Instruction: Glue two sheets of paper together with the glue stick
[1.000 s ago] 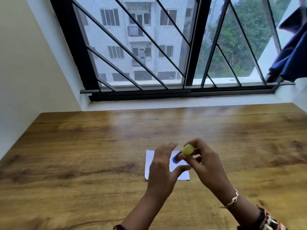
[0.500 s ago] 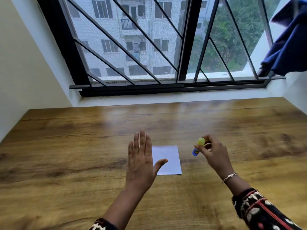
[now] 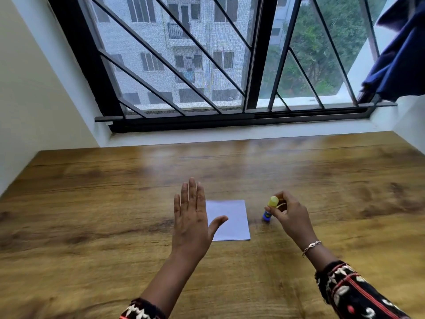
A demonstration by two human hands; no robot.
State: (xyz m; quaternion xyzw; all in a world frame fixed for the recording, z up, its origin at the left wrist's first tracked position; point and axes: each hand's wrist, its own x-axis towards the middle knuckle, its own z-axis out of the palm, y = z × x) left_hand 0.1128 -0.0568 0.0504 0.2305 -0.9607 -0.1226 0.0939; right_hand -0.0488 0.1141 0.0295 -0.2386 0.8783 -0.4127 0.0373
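- Right hand [image 3: 290,217] is gripping the capped yellow-and-blue glue stick [image 3: 270,210], standing it just right of the white paper sheets [image 3: 230,221], mid-tabletop.
- Left hand [image 3: 192,217] is hovering flat, empty (should set stick upright, then release).

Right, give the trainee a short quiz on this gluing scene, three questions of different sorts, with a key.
1. True or false: the left hand is gripping the glue stick.
2. Multiple choice: where is the glue stick relative to the paper? A) lying on top of it B) beside its right edge, base at the wooden table C) on the window sill
3. Fill in: the glue stick's cap is ____ in colour.

Key: 1. False; the right hand pinches it near the cap, and the left hand is open, fingers spread, over the paper's left edge. 2. B. 3. Yellow.
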